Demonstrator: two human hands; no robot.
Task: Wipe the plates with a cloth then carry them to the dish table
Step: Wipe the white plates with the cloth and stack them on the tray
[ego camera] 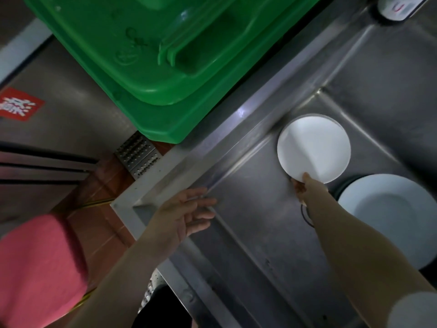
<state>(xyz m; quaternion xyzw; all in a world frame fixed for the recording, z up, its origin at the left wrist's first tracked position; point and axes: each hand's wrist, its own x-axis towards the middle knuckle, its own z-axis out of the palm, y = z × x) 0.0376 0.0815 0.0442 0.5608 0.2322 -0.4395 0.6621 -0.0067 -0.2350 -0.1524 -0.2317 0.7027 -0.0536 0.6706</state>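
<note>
Holding a small white plate (313, 149) by its near rim, the right hand (305, 189) pinches it with the thumb on top, so the plate extends away from the grip over the steel sink (248, 190). A larger white plate (392, 216) lies just right of that wrist. The left hand (186, 215) hovers farther away, fingers relaxed and holding nothing; no cloth is visible.

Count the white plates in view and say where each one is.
2. A small plate held by the right hand over the steel sink; a larger plate at the right edge. More may be stacked underneath.
</note>
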